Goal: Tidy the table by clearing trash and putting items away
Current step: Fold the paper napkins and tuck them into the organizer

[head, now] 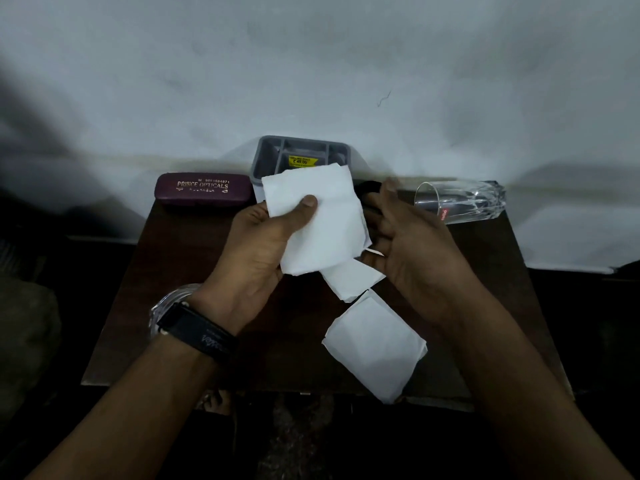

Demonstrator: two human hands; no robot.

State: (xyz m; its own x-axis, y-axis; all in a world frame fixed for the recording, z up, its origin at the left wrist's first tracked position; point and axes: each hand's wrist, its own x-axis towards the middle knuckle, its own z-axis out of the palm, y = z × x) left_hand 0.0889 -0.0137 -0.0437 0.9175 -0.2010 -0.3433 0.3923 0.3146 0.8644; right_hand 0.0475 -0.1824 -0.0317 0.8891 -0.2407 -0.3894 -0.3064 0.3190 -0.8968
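Note:
My left hand (256,247) grips a white sheet of paper (322,220) above the middle of the dark wooden table (180,271), thumb pressed on top. My right hand (408,240) hovers just right of that sheet, fingers spread and palm turned inward, holding nothing. Two more white paper pieces lie on the table: a small one (351,278) under the held sheet and a larger one (375,344) near the front edge.
A maroon spectacle case (204,190) lies at the back left. A grey compartment tray (301,154) with a yellow price sticker stands against the white wall. A clear drinking glass (460,200) lies on its side at the back right. A dark object sits behind my right hand.

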